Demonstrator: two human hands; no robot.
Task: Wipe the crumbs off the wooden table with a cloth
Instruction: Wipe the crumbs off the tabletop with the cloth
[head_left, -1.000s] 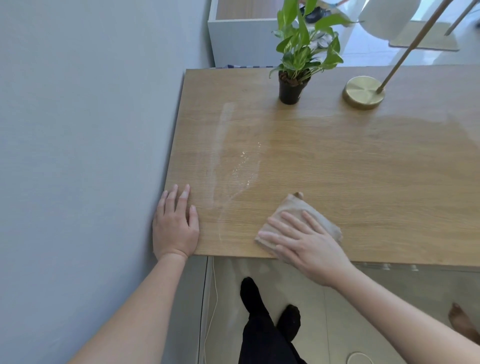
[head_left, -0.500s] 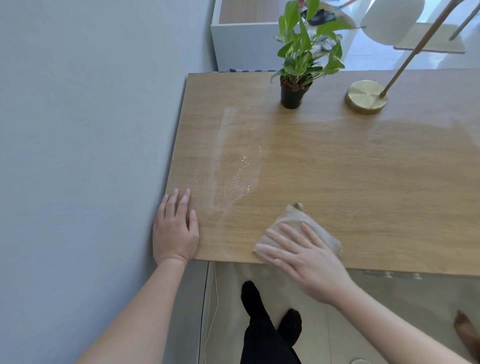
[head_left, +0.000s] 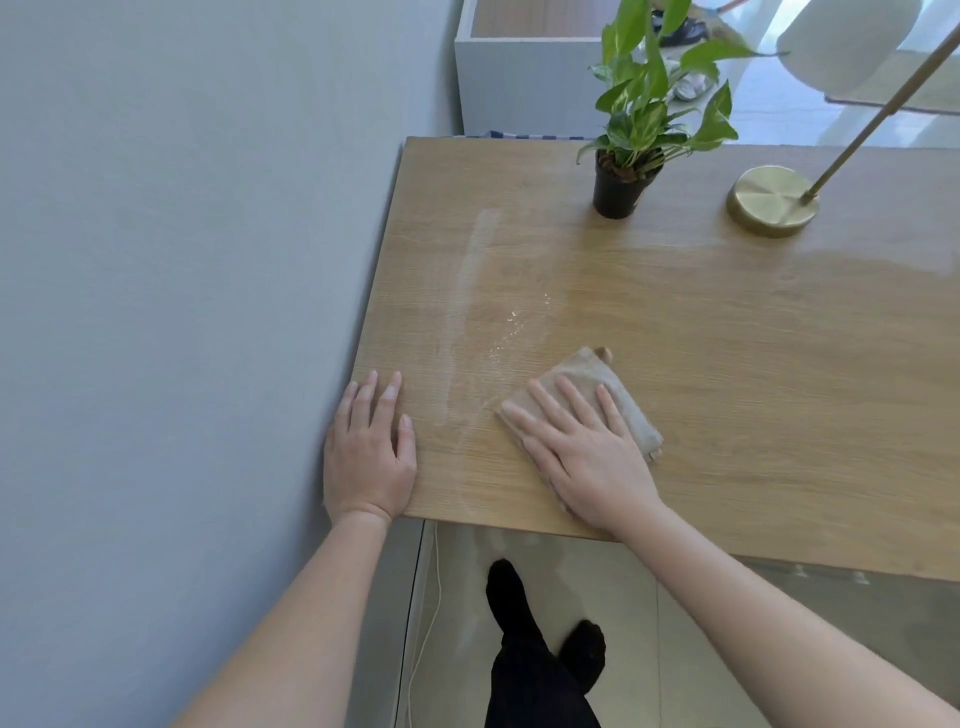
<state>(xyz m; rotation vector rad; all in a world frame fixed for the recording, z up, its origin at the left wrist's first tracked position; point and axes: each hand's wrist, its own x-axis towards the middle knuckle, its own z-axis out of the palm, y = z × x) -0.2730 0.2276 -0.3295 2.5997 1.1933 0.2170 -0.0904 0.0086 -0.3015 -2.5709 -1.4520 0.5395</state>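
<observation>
A folded beige cloth (head_left: 592, 376) lies on the wooden table (head_left: 727, 332) near its front edge. My right hand (head_left: 587, 452) presses flat on the cloth with the fingers spread, pointing up and left. Small white crumbs (head_left: 511, 327) and a pale dusty streak lie just beyond the cloth's upper left corner. My left hand (head_left: 371, 452) rests flat on the table's front left corner, holding nothing.
A potted green plant (head_left: 621, 182) stands at the back of the table. A brass lamp base (head_left: 771, 200) with a slanted stem sits to its right. A grey wall borders the table's left edge. A white cabinet (head_left: 524, 88) stands behind the table.
My right hand has slid the cloth away from the front edge, toward the crumbs. The left hand stays in place on the corner.
</observation>
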